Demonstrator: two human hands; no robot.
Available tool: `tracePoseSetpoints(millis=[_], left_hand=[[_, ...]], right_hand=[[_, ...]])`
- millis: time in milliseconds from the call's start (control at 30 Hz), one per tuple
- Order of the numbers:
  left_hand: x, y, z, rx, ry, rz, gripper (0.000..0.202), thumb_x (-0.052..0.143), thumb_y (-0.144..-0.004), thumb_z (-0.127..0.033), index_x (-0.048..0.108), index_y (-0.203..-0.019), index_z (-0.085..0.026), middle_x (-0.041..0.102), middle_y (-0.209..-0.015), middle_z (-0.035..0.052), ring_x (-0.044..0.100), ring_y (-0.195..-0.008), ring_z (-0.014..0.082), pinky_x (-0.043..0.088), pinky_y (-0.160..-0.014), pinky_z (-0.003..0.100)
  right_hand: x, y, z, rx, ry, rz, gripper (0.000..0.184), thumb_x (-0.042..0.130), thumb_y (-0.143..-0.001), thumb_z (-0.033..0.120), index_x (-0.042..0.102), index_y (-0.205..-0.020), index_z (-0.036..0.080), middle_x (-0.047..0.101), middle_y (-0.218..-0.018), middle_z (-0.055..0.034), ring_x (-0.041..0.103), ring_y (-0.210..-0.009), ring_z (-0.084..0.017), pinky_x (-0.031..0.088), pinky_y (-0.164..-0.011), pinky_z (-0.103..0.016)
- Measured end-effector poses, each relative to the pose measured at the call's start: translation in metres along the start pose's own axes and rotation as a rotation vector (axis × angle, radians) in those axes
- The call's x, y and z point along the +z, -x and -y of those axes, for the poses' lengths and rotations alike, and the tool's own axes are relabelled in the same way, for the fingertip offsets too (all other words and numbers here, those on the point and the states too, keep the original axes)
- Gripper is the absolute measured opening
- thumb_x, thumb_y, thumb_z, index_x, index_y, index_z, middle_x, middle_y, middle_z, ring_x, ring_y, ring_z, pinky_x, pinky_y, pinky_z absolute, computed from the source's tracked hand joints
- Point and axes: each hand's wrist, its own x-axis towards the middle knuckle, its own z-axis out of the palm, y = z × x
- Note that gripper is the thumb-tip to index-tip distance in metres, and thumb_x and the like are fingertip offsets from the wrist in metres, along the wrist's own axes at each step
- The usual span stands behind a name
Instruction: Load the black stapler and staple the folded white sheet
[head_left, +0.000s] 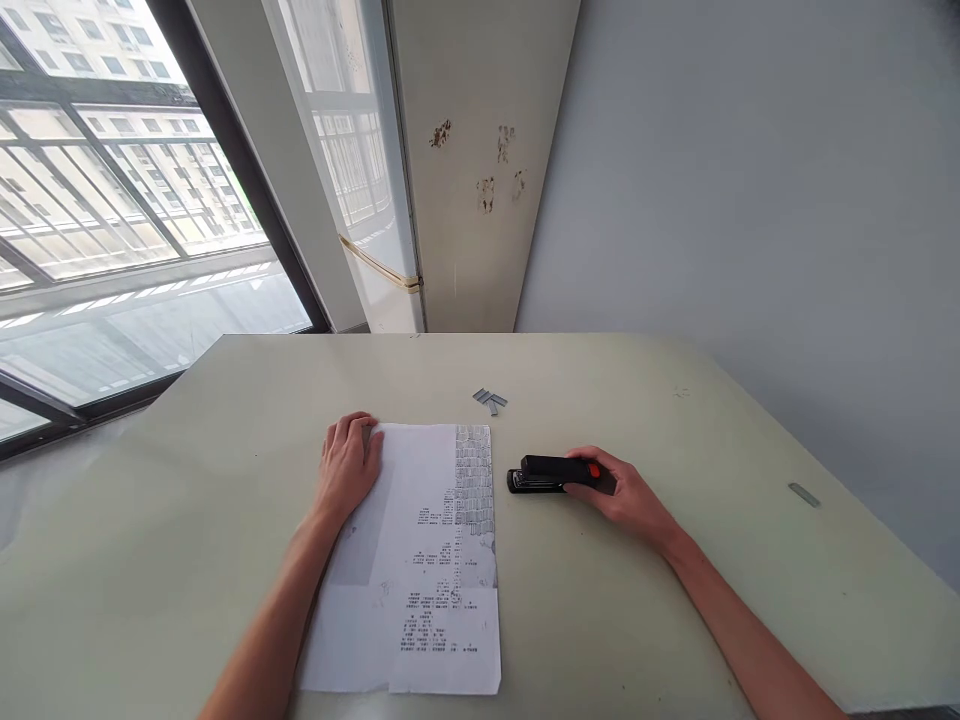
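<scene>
A black stapler (551, 468) with a red spot near its back end lies on the table, its front pointing left toward the paper. My right hand (622, 495) is closed around its rear part, thumb below and fingers on top. Printed paper (420, 590) lies flat, its text upside down from here, with rows of staples along the upper right edge. My left hand (351, 462) rests on the paper's upper left edge, fingers loosely bent and partly lying over it. A narrow gap separates the stapler from the paper's right edge.
Several staple strips (490, 400) lie in a small pile beyond the paper. Another strip (804, 494) sits near the right edge of the pale table (600, 610). Behind stand a fridge (472, 260) with brown marks, a grey wall (712, 200) and a window (112, 200) at left.
</scene>
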Motion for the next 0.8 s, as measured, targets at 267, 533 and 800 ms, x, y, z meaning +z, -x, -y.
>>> tracePoseSetpoints(millis=[267, 533, 800], left_hand=[[-0.0006, -0.0001, -0.0012, 0.014, -0.009, 0.006, 0.032, 0.041, -0.102, -0.042, 0.056, -0.122, -0.021, 0.061, -0.134, 0.0138, 0.053, -0.126, 0.0347, 0.041, -0.112, 0.054], [-0.0026, -0.0006, -0.0033, 0.017, -0.02, 0.002, 0.031, 0.042, -0.102, -0.042, 0.055, -0.123, -0.022, 0.062, -0.134, 0.0138, 0.055, -0.126, 0.0344, 0.042, -0.111, 0.054], [-0.005, -0.0013, -0.0081, 0.001, -0.047, 0.014, 0.035, 0.043, -0.103, -0.044, 0.056, -0.126, -0.022, 0.06, -0.133, 0.014, 0.053, -0.128, 0.0352, 0.043, -0.111, 0.053]], right_hand=[[-0.004, -0.0011, 0.0076, 0.0, -0.028, 0.014, 0.04, 0.077, -0.084, 0.058, 0.072, -0.111, 0.029, 0.075, -0.103, -0.0025, 0.067, -0.092, -0.024, 0.054, -0.086, -0.036], [-0.0064, -0.0024, 0.0067, 0.029, -0.031, 0.053, 0.033, 0.074, -0.087, 0.052, 0.071, -0.112, 0.031, 0.075, -0.107, -0.0027, 0.067, -0.095, -0.025, 0.054, -0.087, -0.038], [-0.007, -0.0045, 0.0049, 0.008, -0.075, 0.059, 0.03, 0.075, -0.088, 0.048, 0.071, -0.112, 0.03, 0.075, -0.107, -0.0029, 0.067, -0.094, -0.024, 0.055, -0.087, -0.037]])
